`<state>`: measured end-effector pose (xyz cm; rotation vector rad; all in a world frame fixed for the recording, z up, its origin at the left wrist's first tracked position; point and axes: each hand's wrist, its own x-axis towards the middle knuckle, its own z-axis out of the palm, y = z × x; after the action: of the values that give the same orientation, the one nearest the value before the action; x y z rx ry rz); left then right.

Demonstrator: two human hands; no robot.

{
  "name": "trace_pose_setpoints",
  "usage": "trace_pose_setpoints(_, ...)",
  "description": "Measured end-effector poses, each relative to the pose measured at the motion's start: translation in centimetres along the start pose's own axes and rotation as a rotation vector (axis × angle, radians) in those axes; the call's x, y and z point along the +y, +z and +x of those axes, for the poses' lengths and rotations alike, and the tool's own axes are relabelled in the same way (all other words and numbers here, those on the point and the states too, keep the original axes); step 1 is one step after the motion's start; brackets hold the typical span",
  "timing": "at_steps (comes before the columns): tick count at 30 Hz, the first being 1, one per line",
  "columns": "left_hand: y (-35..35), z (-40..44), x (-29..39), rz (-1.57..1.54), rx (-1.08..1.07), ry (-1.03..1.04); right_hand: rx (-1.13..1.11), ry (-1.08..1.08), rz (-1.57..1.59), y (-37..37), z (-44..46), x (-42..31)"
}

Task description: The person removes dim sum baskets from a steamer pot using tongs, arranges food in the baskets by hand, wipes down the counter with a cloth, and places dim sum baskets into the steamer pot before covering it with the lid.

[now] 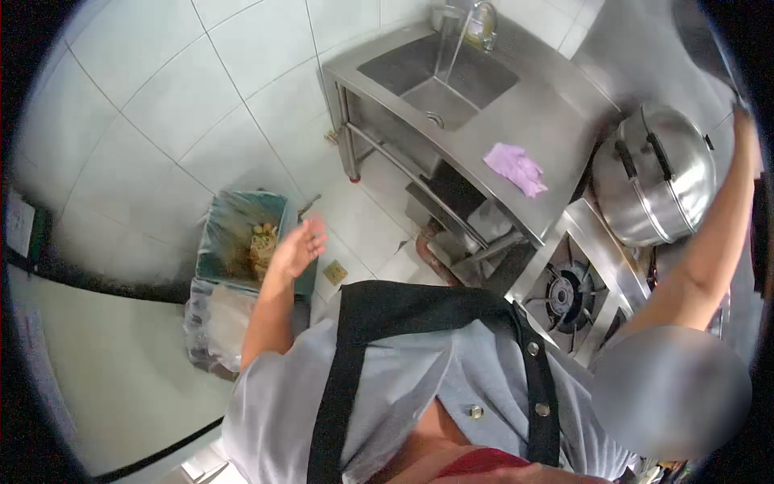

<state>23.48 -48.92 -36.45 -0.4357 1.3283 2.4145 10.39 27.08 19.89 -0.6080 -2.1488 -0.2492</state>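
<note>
My left hand (301, 247) is held out with its fingers apart and nothing in it, beside the green bin (211, 246) lined with a bag and holding food scraps. At the upper right edge, my right arm reaches up, and my right hand (742, 114) is closed round the handle of a dark pan (703, 39). Only part of this pan shows. Below and left of that hand stands a large steel pot (681, 181) with black handles. A crumpled purple cloth or glove (516, 168) lies on the steel counter (536, 109).
Water runs from a tap (484, 11) into the steel sink (446, 90). A bottle (481, 31) and metal container (447, 18) stand behind it. Near my body is a gas burner (563, 295). Below the green bin sits a clear-bagged bin (196, 327). Pipes run under the counter.
</note>
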Motion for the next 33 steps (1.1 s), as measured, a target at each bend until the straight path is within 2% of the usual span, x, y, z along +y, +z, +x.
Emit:
trace_pose_setpoints(2,-0.7,-0.2,-0.8,0.051,0.012,-0.008,-0.157,-0.114,0.214,3.5,0.3,-7.4)
trace_pose_setpoints(3,-0.9,-0.2,-1.2,0.152,0.097,-0.055,-0.337,-0.156,0.373,6.1,-0.9,-11.9)
trace_pose_setpoints(4,-1.2,-0.3,-1.6,0.256,0.183,-0.101,-0.524,-0.186,0.484,8.6,-3.2,-16.4)
trace_pose_setpoints(5,-2.1,0.3,-1.7,0.290,0.194,-0.157,-0.514,-0.261,0.706,11.2,-11.2,-25.3)
trace_pose_setpoints(6,-3.2,0.4,-2.3,0.324,0.205,-0.208,-0.741,-0.389,0.399,16.5,-10.5,-29.4)
trace_pose_setpoints(7,-4.3,1.1,-2.7,0.357,0.249,-0.256,-0.776,-0.337,0.426,17.5,-14.6,-32.9)
trace_pose_setpoints(8,-4.9,1.1,-2.2,0.373,0.247,-0.263,-0.931,-0.437,0.601,22.6,-16.6,-35.3)
trace_pose_setpoints(9,-5.2,0.9,-1.4,0.495,0.261,-0.219,-0.943,-0.332,0.546,25.3,-19.9,-38.6)
trace_pose_setpoints(10,-5.8,1.2,-0.9,0.614,0.274,-0.166,-1.011,-0.238,0.728,29.1,-22.8,-40.8)
trace_pose_setpoints(11,-7.2,1.7,-0.5,0.665,0.265,-0.142,-1.043,-0.188,0.688,32.2,-25.1,-43.4)
trace_pose_setpoints(12,-9.3,2.1,-0.2,0.718,0.261,-0.119,-0.967,-0.269,0.657,36.2,-27.5,-45.3)
trace_pose_setpoints(13,-12.6,2.4,-1.1,0.686,0.297,-0.124,-1.094,-0.108,0.680,37.5,-29.3,-47.0)
trace_pose_setpoints(14,-16.8,3.2,-2.2,0.660,0.333,-0.128,-1.088,-0.177,0.558,43.4,-31.5,-49.6)
trace_pose_setpoints(15,-21.7,4.5,-4.0,0.671,0.380,-0.165,-1.041,-0.092,0.577,46.8,-33.7,-51.4)
trace_pose_setpoints(16,-22.5,5.6,-3.8,0.680,0.427,-0.203,-1.000,-0.005,0.585,48.6,-36.1,-52.5)
trace_pose_setpoints(17,-23.4,5.4,-3.4,0.701,0.499,-0.221,-1.022,-0.110,0.556,50.4,-38.2,-53.1)
trace_pose_setpoints(18,-19.6,6.2,-0.7,0.712,0.576,-0.235,-1.036,-0.217,0.528,52.5,-39.4,-53.7)
trace_pose_setpoints(19,-12.6,6.9,2.8,0.715,0.645,-0.249,-1.065,-0.422,0.412,55.5,-41.0,-54.8)
trace_pose_setpoints(20,-8.5,8.1,5.5,0.721,0.683,-0.255,-1.085,-0.630,0.293,58.4,-42.2,-55.7)
trace_pose_setpoints(21,-4.6,9.4,8.0,0.742,0.708,-0.251,-1.094,-0.622,0.294,58.8,-42.4,-56.2)
trace_pose_setpoints(22,-4.2,11.6,9.5,0.749,0.708,-0.259,-1.167,-0.049,0.527,58.1,-43.0,-56.6)
trace_pose_setpoints(23,-4.0,13.5,10.7,0.867,0.588,-0.183,-1.172,0.542,0.724,58.3,-43.5,-57.2)
trace_pose_setpoints(24,-3.9,14.9,11.6,0.980,0.463,-0.105,-1.182,0.550,0.716,58.4,-43.3,-57.8)
trace_pose_setpoints(25,-3.9,16.2,12.0,0.988,0.460,-0.120,-1.172,0.571,0.706,58.8,-43.5,-58.2)
trace_pose_setpoints(27,-3.6,19.2,12.4,0.786,0.417,0.143,-1.165,0.617,0.687,59.2,-43.7,-58.9)
trace_pose_setpoints(28,-2.1,20.4,13.6,0.802,0.401,0.135,-1.168,0.603,0.678,59.2,-43.6,-59.0)
trace_pose_setpoints(30,1.8,22.8,16.6,1.043,0.277,0.196,-1.161,0.623,0.657,59.5,-43.2,-59.5)
trace_pose_setpoints(32,1.6,25.6,17.1,1.032,0.234,0.234,-1.163,0.638,0.725,59.8,-43.2,-59.9)
trace_pose_setpoints(33,1.5,26.8,17.3,1.003,0.218,0.279,-1.252,0.256,0.550,66.6,-47.6,-61.1)
